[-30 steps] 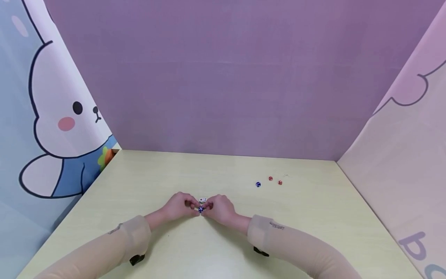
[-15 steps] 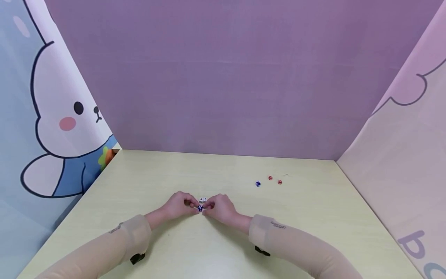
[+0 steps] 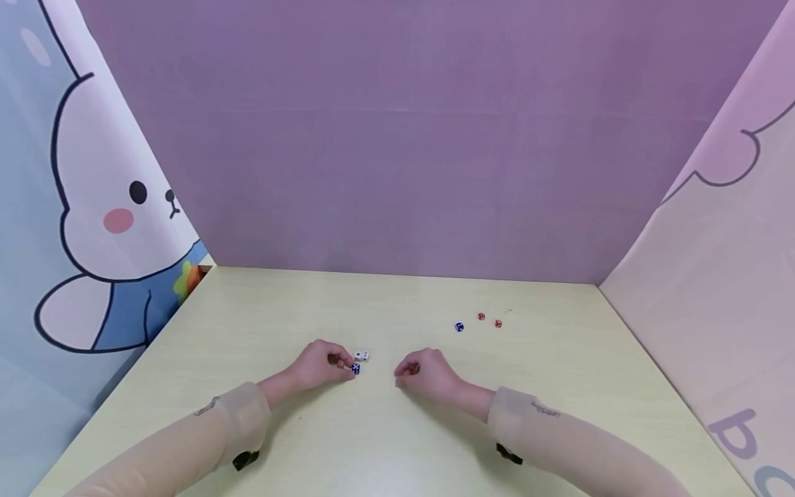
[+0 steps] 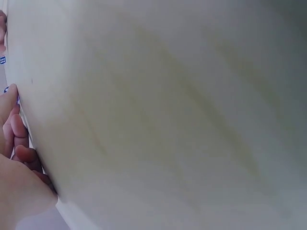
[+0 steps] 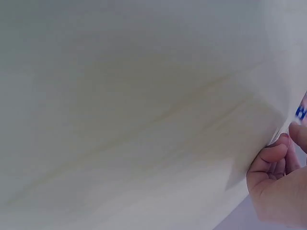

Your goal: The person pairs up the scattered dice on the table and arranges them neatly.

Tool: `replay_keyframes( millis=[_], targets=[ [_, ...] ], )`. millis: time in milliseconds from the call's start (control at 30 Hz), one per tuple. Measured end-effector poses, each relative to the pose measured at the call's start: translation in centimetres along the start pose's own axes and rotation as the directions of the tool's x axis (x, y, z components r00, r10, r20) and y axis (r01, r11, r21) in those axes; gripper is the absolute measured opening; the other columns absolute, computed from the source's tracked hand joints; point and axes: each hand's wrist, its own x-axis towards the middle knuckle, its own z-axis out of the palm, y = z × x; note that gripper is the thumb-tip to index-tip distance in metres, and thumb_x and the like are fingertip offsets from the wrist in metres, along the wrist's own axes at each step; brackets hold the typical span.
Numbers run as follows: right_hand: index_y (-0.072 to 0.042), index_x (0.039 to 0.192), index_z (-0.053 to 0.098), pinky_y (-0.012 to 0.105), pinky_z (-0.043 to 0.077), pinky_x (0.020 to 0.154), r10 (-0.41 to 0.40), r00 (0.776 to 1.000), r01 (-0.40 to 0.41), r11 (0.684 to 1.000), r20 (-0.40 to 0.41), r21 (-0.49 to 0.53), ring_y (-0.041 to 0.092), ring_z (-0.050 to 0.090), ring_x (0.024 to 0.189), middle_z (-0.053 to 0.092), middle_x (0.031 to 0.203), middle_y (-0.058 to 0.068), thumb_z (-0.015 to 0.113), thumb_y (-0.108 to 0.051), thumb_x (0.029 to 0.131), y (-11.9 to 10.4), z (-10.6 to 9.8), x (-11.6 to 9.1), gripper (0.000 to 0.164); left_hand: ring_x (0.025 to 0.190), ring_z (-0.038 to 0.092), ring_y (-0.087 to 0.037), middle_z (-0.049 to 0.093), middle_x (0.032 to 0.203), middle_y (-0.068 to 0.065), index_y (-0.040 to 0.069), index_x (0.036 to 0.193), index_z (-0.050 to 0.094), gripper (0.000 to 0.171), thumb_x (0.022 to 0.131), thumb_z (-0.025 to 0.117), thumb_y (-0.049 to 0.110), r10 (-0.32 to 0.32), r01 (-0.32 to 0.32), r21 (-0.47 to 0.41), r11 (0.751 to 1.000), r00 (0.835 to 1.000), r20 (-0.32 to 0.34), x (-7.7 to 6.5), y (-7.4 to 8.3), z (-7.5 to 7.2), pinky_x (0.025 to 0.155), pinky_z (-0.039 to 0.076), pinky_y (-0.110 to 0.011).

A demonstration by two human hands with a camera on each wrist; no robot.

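My left hand (image 3: 319,364) has its thumb and fingertips at a blue die (image 3: 356,369) with white pips, pinching it at its left side. Two white dice (image 3: 362,356) sit side by side just behind that blue die. In the left wrist view, a fingertip of the left hand (image 4: 14,143) partly covers a blue die. To the right of the dice, apart from them, my right hand (image 3: 428,373) is low over the table with loosely curled fingers and nothing visible in them. In the right wrist view, the thumb and fingers of the right hand (image 5: 278,177) stand apart.
Farther back on the right of the pale table (image 3: 397,442) lie another blue die (image 3: 459,327) and two red dice, one (image 3: 481,316) left of the other (image 3: 498,324). A purple panel (image 3: 397,138) rises at the table's back edge, with printed cloths on both sides.
My right hand has let go at the blue die and moved away to the right. The left hand stays at the die, which has shifted slightly toward the white dice.
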Motion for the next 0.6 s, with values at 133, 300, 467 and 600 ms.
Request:
replay_keyframes(
  millis=[133,300,467,600],
  targets=[
    [-0.006,0.091,0.072,0.020,0.046,0.065,0.018,1.000,-0.018,1.000,-0.010,-0.006,0.010,0.055,0.073,0.067,0.080,-0.002,0.074,-0.006,0.079,1.5,-1.8,-0.9,0.012,0.068,0.051,-0.012,0.060,0.071,0.004,0.012,0.084,0.071,0.016,0.073,0.081,0.018,-0.009,0.009,-0.001,1.000,1.000,0.004,-0.1,0.1,0.0,0.064,0.042,-0.021],
    [-0.006,0.091,0.072,0.020,0.047,0.064,0.076,0.996,-0.076,0.997,-0.041,0.003,0.010,0.055,0.073,0.066,0.080,-0.001,0.074,-0.005,0.078,3.7,-3.9,-1.6,0.013,0.069,0.051,-0.012,0.060,0.071,0.004,0.011,0.085,0.071,0.017,0.074,0.081,0.018,-0.014,0.014,-0.002,1.000,1.000,0.009,-0.1,0.0,0.1,0.064,0.042,-0.021],
    [-0.010,0.094,0.072,0.021,0.047,0.062,0.165,0.983,-0.165,0.986,-0.075,0.019,0.012,0.055,0.074,0.066,0.082,-0.002,0.072,-0.007,0.081,5.7,-5.7,-1.6,0.013,0.069,0.051,-0.012,0.060,0.071,0.004,0.012,0.085,0.071,0.017,0.073,0.081,0.019,-0.023,0.023,0.006,1.000,1.000,0.006,0.0,-0.1,0.2,0.064,0.042,-0.022],
    [-0.010,0.097,0.071,0.025,0.048,0.059,0.231,0.969,-0.227,0.972,-0.087,0.052,0.013,0.057,0.069,0.065,0.081,0.000,0.070,-0.010,0.084,6.6,-6.8,-1.4,0.013,0.069,0.050,-0.011,0.060,0.071,0.004,0.013,0.085,0.071,0.017,0.073,0.081,0.020,-0.031,0.031,0.011,0.999,1.000,0.002,0.1,-0.3,0.3,0.064,0.042,-0.022]
  ],
)
